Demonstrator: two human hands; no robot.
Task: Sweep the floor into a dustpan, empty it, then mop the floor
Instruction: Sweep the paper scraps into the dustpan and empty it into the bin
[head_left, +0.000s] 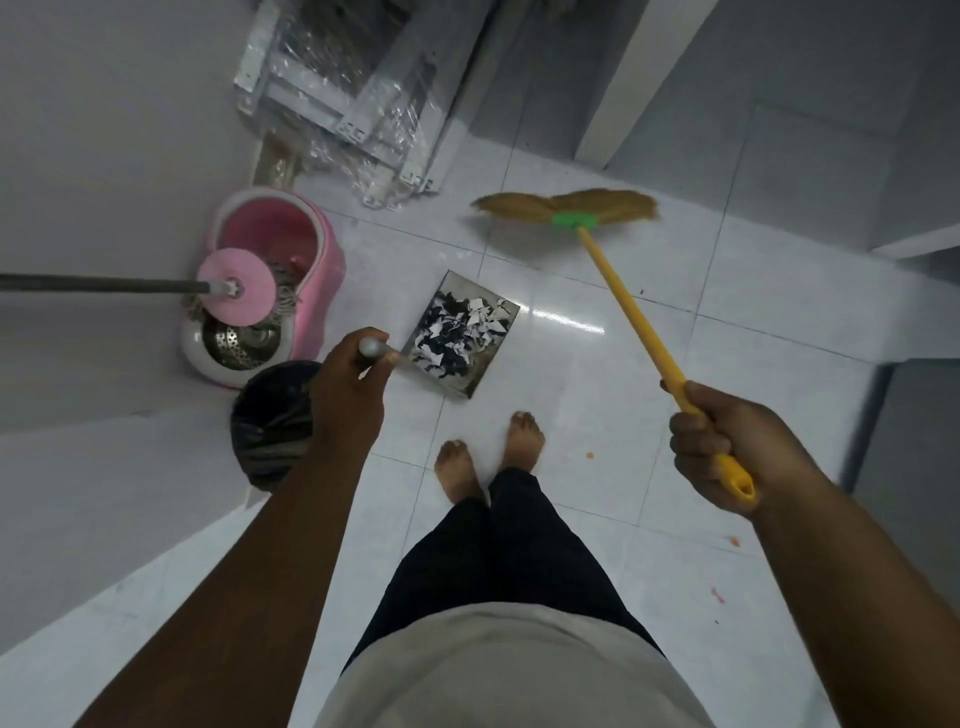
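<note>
My left hand (349, 384) grips the grey handle of a metal dustpan (462, 338). The pan is heaped with black and white paper scraps and hangs over the white tiled floor (571, 374), just right of a dark bin (270, 426). My right hand (727, 447) grips the end of a yellow broom handle (634, 317). The straw broom head (566, 208) with its green collar is blurred, out ahead over the tiles. A pink mop bucket (270, 280) stands at the left with the mop head (239, 293) and its grey pole resting in it.
Plastic-wrapped white metal frames (343, 93) lean in the corner behind the bucket. Grey walls close the left side, a white door frame (639, 78) stands ahead right. My bare feet (488, 452) stand on the tiles. Small orange specks (589, 455) lie at the right.
</note>
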